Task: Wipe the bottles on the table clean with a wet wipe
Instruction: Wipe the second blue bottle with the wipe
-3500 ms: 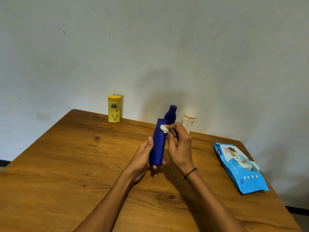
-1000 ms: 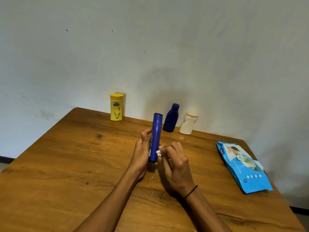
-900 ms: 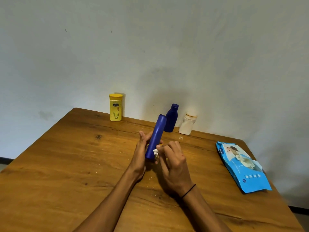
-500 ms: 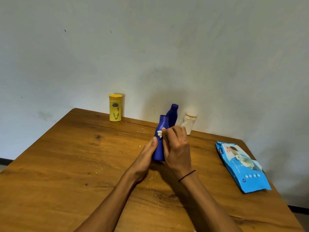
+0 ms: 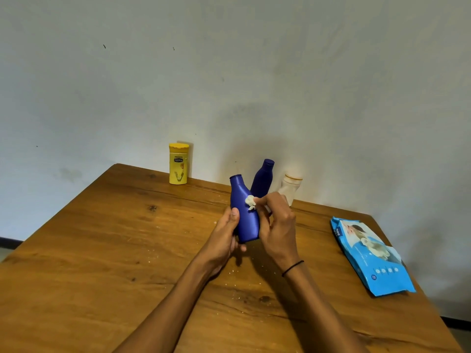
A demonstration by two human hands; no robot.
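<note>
Left hand [image 5: 224, 238] clamped round lower body of blue bottle [image 5: 243, 212], held above wooden surface [image 5: 102, 250], neck up. Right hand [image 5: 276, 222] pinches wadded wet wipe [image 5: 250, 202] against bottle's upper side. Behind: second blue bottle [image 5: 262, 178], white bottle [image 5: 290, 187], partly hidden by right hand; yellow bottle [image 5: 179, 163] further left. Wipes pack [image 5: 369, 253] at right. Half second ago bottle showed narrower, wipe nearer neck.

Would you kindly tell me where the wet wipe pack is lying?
The wet wipe pack lies flat near the table's right edge, right of both hands.
</note>
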